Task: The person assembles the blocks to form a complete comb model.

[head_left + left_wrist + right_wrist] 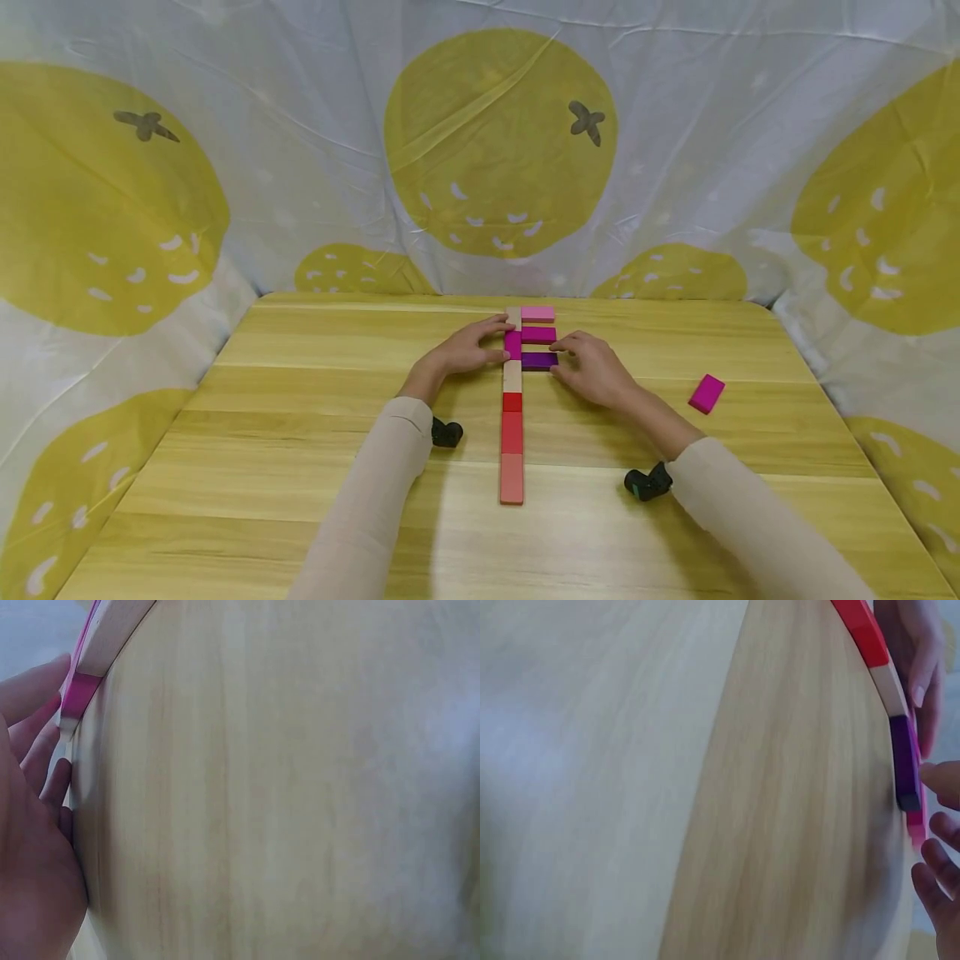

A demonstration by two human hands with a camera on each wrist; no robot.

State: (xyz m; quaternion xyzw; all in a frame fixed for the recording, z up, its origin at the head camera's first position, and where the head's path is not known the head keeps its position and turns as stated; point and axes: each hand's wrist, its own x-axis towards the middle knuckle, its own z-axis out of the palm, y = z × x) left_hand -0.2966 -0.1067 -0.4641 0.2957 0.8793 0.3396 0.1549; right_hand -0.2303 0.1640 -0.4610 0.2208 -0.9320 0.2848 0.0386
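A column of flat blocks runs away from me, with a salmon block [512, 479] nearest, red blocks [512, 432], a pale wooden block [512, 377] and a magenta block [513, 345] beyond. Three blocks stick out rightward from its far part: pink [537, 315], magenta [538, 335] and purple [540, 362]. My left hand [467, 348] rests its fingertips and thumb along the column's left side by the magenta block. The thumb of my right hand [596, 371] touches the right end of the purple block [905, 761]; its other fingers are spread near the magenta one.
A loose magenta block [707, 393] lies on the wooden table [300, 467] right of my right hand. Black wrist devices [447, 433] show at both cuffs. A white cloth with yellow fruit prints [675, 150] hangs behind the table's far edge.
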